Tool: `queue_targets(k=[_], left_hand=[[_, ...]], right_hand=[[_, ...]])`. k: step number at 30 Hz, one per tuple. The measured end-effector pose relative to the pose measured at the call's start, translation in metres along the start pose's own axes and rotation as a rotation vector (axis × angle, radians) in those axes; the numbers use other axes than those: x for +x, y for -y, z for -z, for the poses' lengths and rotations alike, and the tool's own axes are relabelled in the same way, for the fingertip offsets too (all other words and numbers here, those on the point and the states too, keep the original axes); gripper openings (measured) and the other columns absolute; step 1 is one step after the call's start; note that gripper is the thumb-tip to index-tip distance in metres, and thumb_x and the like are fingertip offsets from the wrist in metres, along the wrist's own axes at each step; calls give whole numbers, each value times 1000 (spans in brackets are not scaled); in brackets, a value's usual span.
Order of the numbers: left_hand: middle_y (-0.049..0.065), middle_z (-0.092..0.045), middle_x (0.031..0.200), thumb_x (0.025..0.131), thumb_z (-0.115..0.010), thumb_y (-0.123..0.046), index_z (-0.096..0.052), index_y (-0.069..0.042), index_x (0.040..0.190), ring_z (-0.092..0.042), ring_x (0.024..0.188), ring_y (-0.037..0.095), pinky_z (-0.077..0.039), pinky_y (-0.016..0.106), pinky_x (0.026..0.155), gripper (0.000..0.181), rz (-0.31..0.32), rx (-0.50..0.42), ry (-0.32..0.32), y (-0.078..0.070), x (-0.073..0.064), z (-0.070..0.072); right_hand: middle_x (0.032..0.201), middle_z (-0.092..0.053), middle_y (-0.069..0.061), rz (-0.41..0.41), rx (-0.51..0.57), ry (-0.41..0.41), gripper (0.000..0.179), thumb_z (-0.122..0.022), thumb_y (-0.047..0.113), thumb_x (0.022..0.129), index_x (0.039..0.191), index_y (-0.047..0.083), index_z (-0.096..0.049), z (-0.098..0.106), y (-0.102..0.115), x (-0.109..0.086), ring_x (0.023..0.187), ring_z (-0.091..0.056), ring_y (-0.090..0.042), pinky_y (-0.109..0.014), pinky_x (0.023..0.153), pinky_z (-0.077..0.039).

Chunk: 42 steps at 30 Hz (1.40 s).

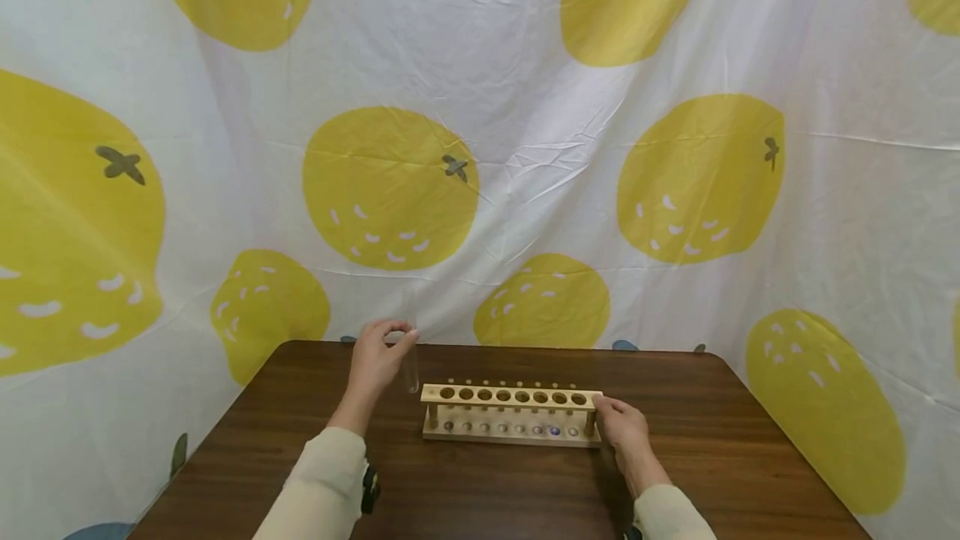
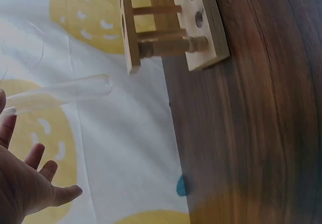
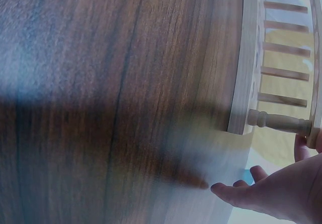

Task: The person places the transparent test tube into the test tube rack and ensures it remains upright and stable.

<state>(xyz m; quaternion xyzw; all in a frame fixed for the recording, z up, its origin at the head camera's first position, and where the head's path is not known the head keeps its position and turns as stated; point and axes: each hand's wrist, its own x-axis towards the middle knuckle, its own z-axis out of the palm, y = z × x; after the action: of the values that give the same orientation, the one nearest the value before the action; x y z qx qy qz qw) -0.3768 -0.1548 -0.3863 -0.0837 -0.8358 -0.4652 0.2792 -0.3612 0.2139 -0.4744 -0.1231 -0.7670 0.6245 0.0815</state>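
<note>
My left hand (image 1: 377, 361) pinches a clear glass test tube (image 2: 75, 89) between thumb and index finger; its other fingers are spread in the left wrist view. The tube stands nearly upright, rounded end down, just left of a wooden test tube rack (image 1: 512, 441). One row of round holes runs along the rack's top board, with matching hollows in the base. One hollow near the right end shows a blue-purple spot (image 1: 554, 431). At the rack's right end, my right hand (image 1: 626, 432) grips the end of the top board between thumb and fingers.
The rack stands on a dark brown wooden table (image 1: 322, 482). Short wooden pegs (image 1: 520, 383) rise along the rack's back side. Behind the table hangs a white cloth (image 1: 525, 148) printed with large yellow fruit.
</note>
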Motion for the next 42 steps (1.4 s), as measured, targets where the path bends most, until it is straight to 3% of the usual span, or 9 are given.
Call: queue_targets(k=[4,11,16,25,32,42], left_hand=[[22,-62,118,92,-72,-24,-73,-1,97,-53,116,41,-42,56,98,24,-23,-37,-15,-7,1,-10],[20,-59,126,94,-72,-25,-73,-2,103,-52,122,39,-41,56,102,25,21,-77,46,-12,1,-26],[19,-59,126,93,-73,-24,-73,-4,102,-53,121,38,-41,55,101,22,14,-92,45,-11,-2,-36],[19,-57,125,93,-73,-22,-72,-3,103,-51,120,38,-39,55,102,22,22,-104,48,-3,-8,-47],[19,-61,116,91,-74,-20,-73,0,103,-55,114,39,-41,55,99,23,-31,-108,36,5,-13,-53],[20,-56,131,93,-72,-23,-72,-3,107,-46,127,43,-37,59,104,24,52,-72,94,18,-24,-56]], right_hand=[[143,-40,-37,2,-5,0,54,-51,28,103,135,-15,-50,0,0,0,135,-34,-50,-55,112,-30],[142,-40,-37,8,-11,-5,54,-51,28,103,135,-15,-51,0,-1,-1,134,-35,-51,-55,111,-31],[141,-42,-37,13,-8,-14,53,-51,27,103,134,-15,-51,-1,0,-2,132,-37,-51,-55,110,-32],[141,-41,-38,26,-4,-14,54,-51,27,104,135,-17,-50,-2,2,-5,132,-38,-50,-55,110,-32],[141,-41,-38,30,0,-19,53,-51,26,104,134,-18,-49,-2,2,-5,132,-38,-51,-55,110,-32],[140,-43,-37,33,-6,-32,52,-51,26,103,132,-17,-52,-1,0,-2,132,-39,-50,-54,111,-32]])
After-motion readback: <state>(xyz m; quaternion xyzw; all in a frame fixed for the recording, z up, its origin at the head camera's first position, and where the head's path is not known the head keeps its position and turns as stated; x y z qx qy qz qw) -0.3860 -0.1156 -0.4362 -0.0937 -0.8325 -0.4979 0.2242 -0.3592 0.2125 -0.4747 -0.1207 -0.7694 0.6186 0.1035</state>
